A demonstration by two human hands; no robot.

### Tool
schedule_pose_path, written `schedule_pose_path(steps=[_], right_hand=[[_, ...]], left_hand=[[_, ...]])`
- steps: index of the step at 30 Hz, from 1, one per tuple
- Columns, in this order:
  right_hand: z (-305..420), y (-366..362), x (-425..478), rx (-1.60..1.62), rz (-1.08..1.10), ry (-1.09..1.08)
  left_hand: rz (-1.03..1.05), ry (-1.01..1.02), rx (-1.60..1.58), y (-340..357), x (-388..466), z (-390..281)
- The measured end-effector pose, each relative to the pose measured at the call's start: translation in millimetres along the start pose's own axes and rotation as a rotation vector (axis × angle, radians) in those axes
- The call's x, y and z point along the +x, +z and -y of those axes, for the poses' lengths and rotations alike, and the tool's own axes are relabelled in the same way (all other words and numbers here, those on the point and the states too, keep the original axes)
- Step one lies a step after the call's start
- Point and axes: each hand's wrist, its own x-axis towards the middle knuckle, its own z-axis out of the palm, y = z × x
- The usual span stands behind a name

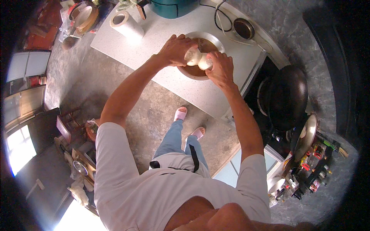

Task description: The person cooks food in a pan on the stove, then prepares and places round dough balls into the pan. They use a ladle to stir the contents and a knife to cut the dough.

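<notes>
My left hand (177, 51) and my right hand (222, 68) grip opposite ends of a cream-white, two-lobed object (196, 56). It narrows at its middle and looks glossy; the picture does not settle what it is. Both hands are over a round white bowl (218, 42) that stands on the speckled white countertop (170, 76). Brown liquid (194, 71) fills much of the bowl. Fingers hide the object's outer ends, and my left hand covers part of the bowl's rim.
A paper roll (128, 26) stands to the left on the counter. Behind the bowl sit a teal container (175, 8), cables and a small dark pan (243, 28). A large black wok (287, 98) is at the right, beside the stove. Several bottles (315, 184) cluster farther right.
</notes>
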Motion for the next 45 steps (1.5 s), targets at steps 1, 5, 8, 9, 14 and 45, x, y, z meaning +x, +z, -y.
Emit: schedule_pose_path(steps=[1,5,8,9,14,45], right_hand=[[0,-1,0,0.000,0.000,0.001],[4,-14,-1,0.008,-0.029,-0.004],[7,-32,3,0.025,-0.100,-0.029],[7,-37,4,0.031,-0.129,-0.040],[4,-59,15,0.216,-0.117,0.002],[-21,-50,18,1.132,0.312,0.597]], left_hand=[[-0.001,-0.001,-0.003,-2,0,-2],[-0.027,0.004,0.002,-16,-3,-9],[-0.091,0.010,-0.020,-30,-1,-9],[-0.126,0.015,-0.034,-34,0,-10],[-0.206,0.019,-0.233,-49,5,-4],[0.283,-0.315,-1.210,-37,0,11]])
